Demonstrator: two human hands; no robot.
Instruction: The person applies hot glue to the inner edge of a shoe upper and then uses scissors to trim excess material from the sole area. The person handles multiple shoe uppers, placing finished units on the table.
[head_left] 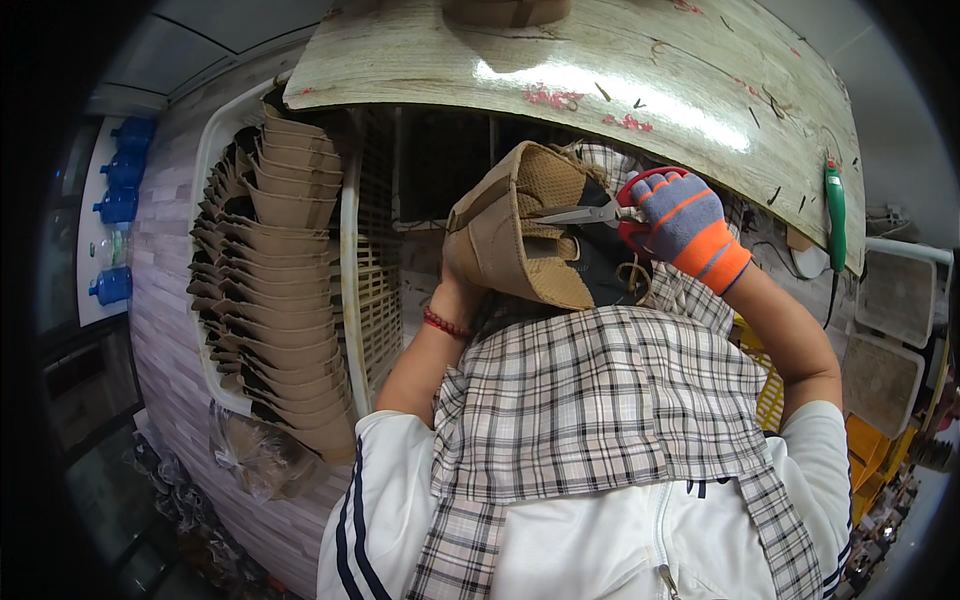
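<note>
My left hand point(459, 288), with a red bead bracelet at its wrist, holds a tan and black shoe upper point(490, 225) over my lap; its fingers are hidden behind the piece. The upper's tan mesh lining faces me. In a grey and orange glove, my right hand point(690, 222) is closed round the red handles of a pair of scissors point(590, 214). Their metal blades point left, into the opening of the upper. Whether they touch any thread there I cannot make out. A cord or lace end hangs at the upper's black part.
On my left, a white crate point(352, 250) holds several stacked tan uppers point(290, 270). Ahead stands a wood-patterned table point(420, 75) with scraps, another tan piece point(505, 10) and a green corded tool point(834, 215) at its right. Blue water bottles point(120, 170) stand far left.
</note>
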